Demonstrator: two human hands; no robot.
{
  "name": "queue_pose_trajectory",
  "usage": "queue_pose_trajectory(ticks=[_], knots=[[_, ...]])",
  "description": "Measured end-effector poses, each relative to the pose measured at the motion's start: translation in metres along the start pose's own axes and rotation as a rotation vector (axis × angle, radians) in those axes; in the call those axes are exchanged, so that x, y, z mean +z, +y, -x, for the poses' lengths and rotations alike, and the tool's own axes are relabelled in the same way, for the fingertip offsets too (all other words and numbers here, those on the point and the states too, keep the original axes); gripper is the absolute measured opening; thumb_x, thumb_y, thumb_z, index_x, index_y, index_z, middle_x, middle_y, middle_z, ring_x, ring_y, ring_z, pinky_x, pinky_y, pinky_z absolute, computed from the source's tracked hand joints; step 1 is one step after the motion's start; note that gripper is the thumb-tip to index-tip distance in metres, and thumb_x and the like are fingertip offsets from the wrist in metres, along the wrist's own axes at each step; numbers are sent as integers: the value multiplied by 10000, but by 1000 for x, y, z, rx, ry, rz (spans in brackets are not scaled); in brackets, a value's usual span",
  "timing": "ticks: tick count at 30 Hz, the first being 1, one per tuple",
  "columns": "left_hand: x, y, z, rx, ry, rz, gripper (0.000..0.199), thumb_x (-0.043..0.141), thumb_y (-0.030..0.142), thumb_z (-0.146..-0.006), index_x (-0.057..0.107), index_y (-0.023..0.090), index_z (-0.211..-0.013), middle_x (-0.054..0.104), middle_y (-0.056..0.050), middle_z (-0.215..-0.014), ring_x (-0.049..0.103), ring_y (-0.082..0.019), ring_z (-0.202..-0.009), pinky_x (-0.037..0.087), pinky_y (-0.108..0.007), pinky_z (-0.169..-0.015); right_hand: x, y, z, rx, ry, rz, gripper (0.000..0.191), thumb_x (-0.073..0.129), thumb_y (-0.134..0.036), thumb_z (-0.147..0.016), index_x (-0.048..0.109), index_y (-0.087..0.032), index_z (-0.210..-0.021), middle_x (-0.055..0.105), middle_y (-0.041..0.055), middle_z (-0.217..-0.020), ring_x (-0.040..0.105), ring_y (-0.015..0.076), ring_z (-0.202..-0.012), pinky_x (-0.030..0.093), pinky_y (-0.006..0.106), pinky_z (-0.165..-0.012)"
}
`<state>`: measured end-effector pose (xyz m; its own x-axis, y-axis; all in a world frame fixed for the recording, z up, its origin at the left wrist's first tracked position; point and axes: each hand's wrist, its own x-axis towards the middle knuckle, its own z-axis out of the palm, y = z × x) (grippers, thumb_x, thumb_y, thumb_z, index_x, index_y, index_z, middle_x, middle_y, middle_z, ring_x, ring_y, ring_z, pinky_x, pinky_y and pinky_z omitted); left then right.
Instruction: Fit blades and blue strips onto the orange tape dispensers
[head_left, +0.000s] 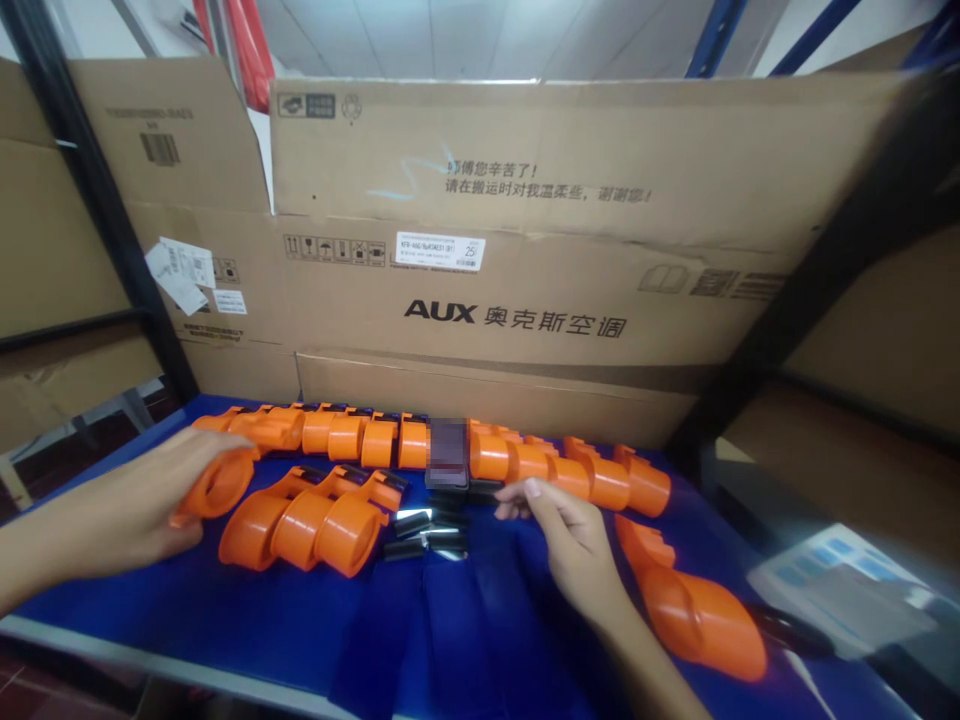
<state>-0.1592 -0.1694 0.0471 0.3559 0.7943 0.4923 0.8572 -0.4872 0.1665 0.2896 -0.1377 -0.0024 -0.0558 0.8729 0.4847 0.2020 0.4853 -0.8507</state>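
My left hand [176, 495] is closed around an orange plastic tape dispenser [225, 482] at the left, held just above the blue surface. My right hand [559, 525] is right of centre, thumb and fingers pinched together. Its fingertips meet the end of a small black strip [484, 489], but whether they grip it I cannot tell. Between the hands lies a loose group of black pieces with shiny metal edges [429, 533]. Three orange dispensers [346, 538] stand side by side, to the right of my left hand.
A long row of orange dispensers [345, 438] lines the back of the blue table cover [150, 610]. A dark phone-like device [448, 470] stands mid-row. More orange dispensers [705, 620] and a clear plastic package [847, 590] lie at right. Cardboard [510, 220] walls the back.
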Motion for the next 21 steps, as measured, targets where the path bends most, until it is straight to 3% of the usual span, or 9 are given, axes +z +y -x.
queue_pose_trajectory(ticks=[3,5,8,11,15,18,21], knots=[[-14,0,-19,-7,2,-20,654,675,238,-732,488,296,-1357,600,-77,-1391,589,-363,-1234,483,-589,-1046,2,0,0,2,9,-19,444,527,-555,-996,756,-200,-859,739,56,-729,681,226,-691,537,357,-716],[-9,8,-31,46,52,30,634,693,276,-783,427,283,-1359,507,-105,-1493,551,-361,-1308,455,-577,-1092,3,2,0,3,-8,-16,439,524,-549,-998,754,-199,-866,733,56,-725,676,226,-693,534,357,-709],[16,33,-49,224,27,132,613,748,324,-817,421,291,-1334,522,-121,-1494,550,-347,-1341,477,-543,-1094,7,7,0,16,-47,6,404,525,-531,-1001,747,-203,-921,729,52,-743,663,220,-714,528,351,-706],[48,69,-62,395,-75,230,684,769,320,-828,397,298,-1402,548,-142,-1488,533,-333,-1376,472,-537,-1115,12,12,0,51,-84,-12,359,543,-506,-998,706,-214,-1127,748,50,-831,648,205,-745,522,332,-699],[82,116,-74,630,-179,374,528,728,260,-861,483,300,-1327,556,-143,-1499,554,-301,-1363,462,-496,-1138,18,14,-2,146,-101,-136,455,547,-508,-993,583,-226,-1349,753,48,-883,640,192,-735,515,310,-663],[95,142,-80,757,-245,400,529,703,245,-889,494,291,-1372,551,-133,-1518,487,-302,-1428,439,-482,-1159,19,15,-4,256,-85,-266,414,573,-543,-963,645,-222,-1215,718,24,-756,620,182,-622,500,292,-581],[102,157,-83,770,-178,492,720,789,364,-839,437,307,-1464,523,-137,-1547,416,-338,-1474,408,-533,-1175,17,18,-6,322,2,-345,384,624,-577,-906,695,-214,-1011,656,-7,-630,571,161,-508,449,262,-483]])
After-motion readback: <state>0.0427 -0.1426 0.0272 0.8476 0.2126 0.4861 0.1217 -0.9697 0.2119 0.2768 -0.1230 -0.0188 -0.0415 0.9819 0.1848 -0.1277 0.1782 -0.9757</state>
